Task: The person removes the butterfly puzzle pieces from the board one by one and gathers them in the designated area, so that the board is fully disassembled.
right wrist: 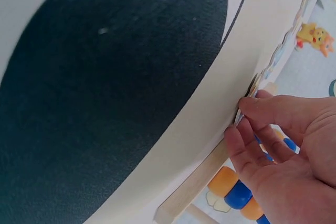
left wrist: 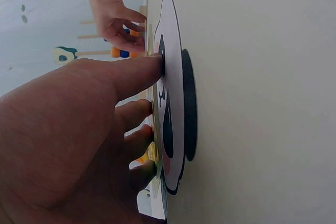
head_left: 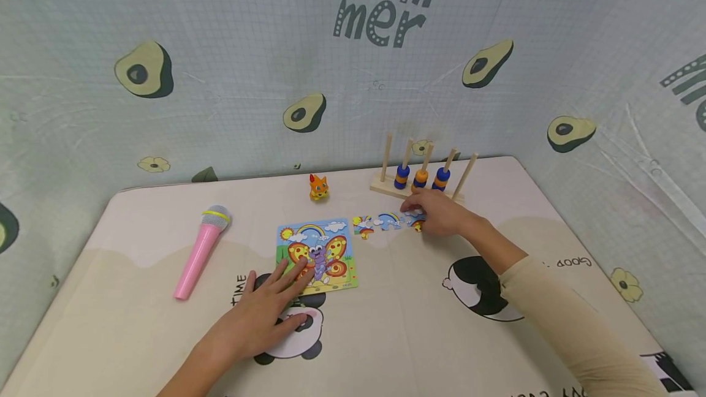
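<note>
My left hand lies with spread fingers on the lower left of a square butterfly jigsaw puzzle, its thumb on the tablecloth. To the puzzle's right, a puzzle piece with a sun and a puzzle piece with a rainbow lie in a row. At the row's right end my right hand pinches another puzzle piece between thumb and fingers, low at the table. In the right wrist view that puzzle piece shows edge-on, partly hidden by the fingertips.
A wooden bead stand with blue and orange beads stands just behind my right hand. An orange toy figure is behind the puzzle. On the left lies a pink toy microphone. The tablecloth has printed pandas.
</note>
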Available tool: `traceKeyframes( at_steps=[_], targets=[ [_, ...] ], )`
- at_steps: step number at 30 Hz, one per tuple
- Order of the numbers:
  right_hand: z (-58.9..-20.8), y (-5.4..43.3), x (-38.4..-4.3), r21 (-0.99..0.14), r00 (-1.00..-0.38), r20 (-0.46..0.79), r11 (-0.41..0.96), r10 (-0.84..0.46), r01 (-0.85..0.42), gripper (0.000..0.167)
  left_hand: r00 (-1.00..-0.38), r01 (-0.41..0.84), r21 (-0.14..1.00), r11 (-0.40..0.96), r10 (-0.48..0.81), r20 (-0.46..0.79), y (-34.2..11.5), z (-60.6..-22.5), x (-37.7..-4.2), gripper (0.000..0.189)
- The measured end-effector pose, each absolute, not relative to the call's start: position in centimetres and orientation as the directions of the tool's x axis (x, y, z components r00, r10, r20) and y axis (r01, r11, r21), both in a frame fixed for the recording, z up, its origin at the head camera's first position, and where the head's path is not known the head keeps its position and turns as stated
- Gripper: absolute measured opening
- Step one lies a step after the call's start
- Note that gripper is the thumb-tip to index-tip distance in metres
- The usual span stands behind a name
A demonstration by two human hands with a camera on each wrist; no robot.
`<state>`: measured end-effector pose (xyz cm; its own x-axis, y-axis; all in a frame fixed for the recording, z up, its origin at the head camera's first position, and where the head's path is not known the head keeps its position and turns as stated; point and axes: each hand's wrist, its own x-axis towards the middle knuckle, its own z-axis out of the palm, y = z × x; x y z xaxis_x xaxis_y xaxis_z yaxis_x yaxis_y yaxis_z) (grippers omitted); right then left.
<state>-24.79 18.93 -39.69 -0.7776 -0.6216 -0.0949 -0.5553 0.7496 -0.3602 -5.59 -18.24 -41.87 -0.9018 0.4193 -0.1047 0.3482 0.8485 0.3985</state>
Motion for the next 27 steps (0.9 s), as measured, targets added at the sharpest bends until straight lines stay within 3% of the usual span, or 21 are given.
traceKeyframes(
  at_steps=[19, 27],
  targets=[
    [-39.6, 19.0, -24.8, -0.353, -0.785, -0.074, 0.753, -0.615, -0.556, 0.055, -0.9, 0.357, 0.394, 0.847, 0.425, -0.099, -18.1, -41.9, -5.8, 0.07],
    [-38.9, 17.9, -23.8, -0.376, -0.75, -0.005, 0.697, -0.661, -0.611, 0.049, -0.898, 0.358, 0.392, 0.848, 0.427, -0.104, -18.2, -41.8, -5.7, 0.071]
  ],
)
